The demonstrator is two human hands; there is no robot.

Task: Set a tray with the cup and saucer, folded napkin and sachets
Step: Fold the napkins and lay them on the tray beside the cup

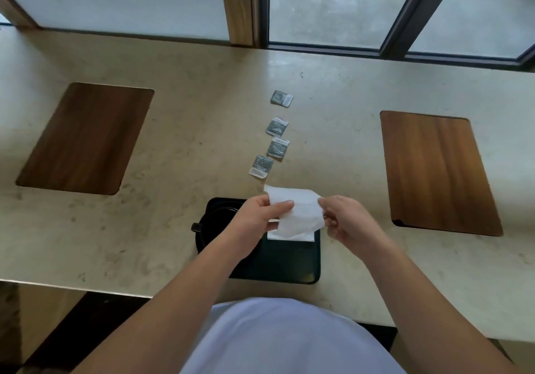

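Both hands, left [260, 217] and right [347, 223], pinch napkin [298, 214] edges above tray's [289, 269] seemingly bare right half.

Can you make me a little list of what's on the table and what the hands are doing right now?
left hand: pinches the napkin's left side
right hand: pinches the napkin's right side
napkin: white, held up over the tray, partly unfolded
second white sheet: lies on the tray under the napkin
tray: dark, near the table's front edge
cup and saucer: dark, at the tray's left end, partly hidden
sachets: four, in a row on the table beyond the tray
wooden boards: two, one at each side
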